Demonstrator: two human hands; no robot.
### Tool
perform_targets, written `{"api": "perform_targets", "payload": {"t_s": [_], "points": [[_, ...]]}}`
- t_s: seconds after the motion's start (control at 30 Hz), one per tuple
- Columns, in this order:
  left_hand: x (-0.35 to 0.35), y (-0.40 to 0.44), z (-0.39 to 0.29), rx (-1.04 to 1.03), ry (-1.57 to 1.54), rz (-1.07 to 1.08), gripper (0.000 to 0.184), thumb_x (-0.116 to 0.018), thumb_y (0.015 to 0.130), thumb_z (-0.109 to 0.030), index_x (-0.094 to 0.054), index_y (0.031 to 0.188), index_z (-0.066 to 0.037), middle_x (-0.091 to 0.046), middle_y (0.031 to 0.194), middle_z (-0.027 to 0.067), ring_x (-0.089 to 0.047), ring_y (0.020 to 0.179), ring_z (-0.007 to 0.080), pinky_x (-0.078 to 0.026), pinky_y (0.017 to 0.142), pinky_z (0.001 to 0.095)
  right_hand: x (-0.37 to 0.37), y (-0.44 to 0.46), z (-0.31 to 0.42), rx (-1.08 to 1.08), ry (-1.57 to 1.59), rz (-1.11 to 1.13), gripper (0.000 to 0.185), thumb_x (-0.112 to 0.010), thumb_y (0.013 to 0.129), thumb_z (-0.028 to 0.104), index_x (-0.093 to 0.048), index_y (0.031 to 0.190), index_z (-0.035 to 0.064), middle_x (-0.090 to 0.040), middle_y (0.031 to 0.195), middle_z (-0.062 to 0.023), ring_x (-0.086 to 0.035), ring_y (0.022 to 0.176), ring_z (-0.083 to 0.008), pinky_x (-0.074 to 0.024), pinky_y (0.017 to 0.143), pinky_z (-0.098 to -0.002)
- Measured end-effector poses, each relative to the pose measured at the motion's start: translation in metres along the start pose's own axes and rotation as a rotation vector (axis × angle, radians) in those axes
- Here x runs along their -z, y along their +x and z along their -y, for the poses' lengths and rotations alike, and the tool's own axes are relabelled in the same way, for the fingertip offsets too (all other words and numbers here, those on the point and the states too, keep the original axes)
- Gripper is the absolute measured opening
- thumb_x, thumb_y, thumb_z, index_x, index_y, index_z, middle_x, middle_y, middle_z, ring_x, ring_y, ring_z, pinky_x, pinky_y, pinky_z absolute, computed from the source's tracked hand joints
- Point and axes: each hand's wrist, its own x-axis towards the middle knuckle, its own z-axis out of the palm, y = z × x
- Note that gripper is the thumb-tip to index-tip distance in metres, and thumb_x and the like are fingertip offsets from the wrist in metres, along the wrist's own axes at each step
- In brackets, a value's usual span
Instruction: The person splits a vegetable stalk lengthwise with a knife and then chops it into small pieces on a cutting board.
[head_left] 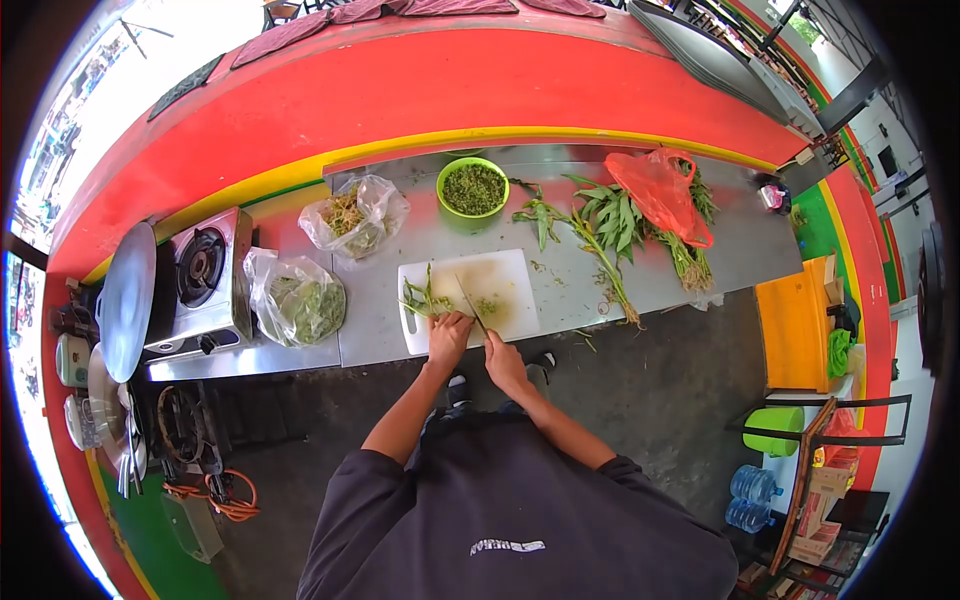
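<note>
My left hand is closed on a bunch of leafy greens at the left part of a white cutting board. In my right hand is the handle of a knife, its blade pointing away from me across the board. The blade lies just right of my left fingers. Small chopped green bits are scattered to the right of the blade. Behind the board stands a lime-green bowl holding finely chopped greens.
Two clear plastic bags of greens, one nearer and one farther, lie left of the board. A gas stove stands beyond them. Long leafy stalks and a red plastic bag lie on the metal table at right.
</note>
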Motion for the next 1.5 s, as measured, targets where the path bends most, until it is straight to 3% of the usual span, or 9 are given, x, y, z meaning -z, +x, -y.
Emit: {"api": "perform_targets", "payload": {"t_s": [0.83, 1.03, 1.33, 1.5], "points": [[0.006, -0.011, -0.005, 0.041, 0.036, 0.024, 0.017, -0.065, 0.091, -0.016, -0.076, 0.104, -0.020, -0.066, 0.098, -0.0027, -0.061, 0.100, 0.0198, -0.036, 0.095, 0.0484, -0.008, 0.033, 0.008, 0.014, -0.024, 0.038, 0.036, -0.049, 0.105, 0.030, -0.058, 0.133, 0.0097, -0.070, 0.085, -0.0290, -0.069, 0.081, -0.0499, -0.0548, 0.070, -0.0594], [0.002, -0.010, -0.003, 0.061, -0.028, -0.042, 0.013, -0.070, 0.088, -0.017, -0.077, 0.099, -0.020, -0.067, 0.094, -0.0030, -0.063, 0.096, 0.0188, -0.036, 0.092, 0.0464, -0.009, 0.006, -0.006, 0.076, -0.055, 0.004, 0.037, -0.048, 0.106, 0.031, -0.056, 0.135, 0.0090, -0.070, 0.085, -0.0294, -0.068, 0.080, -0.0505, -0.0552, 0.071, -0.0590], [0.008, -0.012, -0.005, 0.060, 0.049, 0.067, 0.011, -0.068, 0.090, -0.021, -0.076, 0.098, -0.021, -0.065, 0.097, -0.0036, -0.061, 0.099, 0.0186, -0.037, 0.093, 0.0491, -0.009, 0.038, 0.011, 0.027, -0.040, 0.048, 0.036, -0.049, 0.105, 0.031, -0.058, 0.132, 0.0087, -0.069, 0.086, -0.0308, -0.068, 0.079, -0.0502, -0.0544, 0.070, -0.0593], [0.003, -0.014, -0.007, 0.084, 0.021, -0.023, 0.009, -0.072, 0.088, -0.019, -0.077, 0.095, -0.019, -0.067, 0.095, -0.0042, -0.062, 0.099, 0.0192, -0.037, 0.090, 0.0483, -0.012, 0.011, 0.005, 0.028, -0.021, 0.021, 0.035, -0.049, 0.105, 0.031, -0.060, 0.131, 0.0095, -0.069, 0.086, -0.0303, -0.068, 0.080, -0.0500, -0.0549, 0.069, -0.0587]]}}
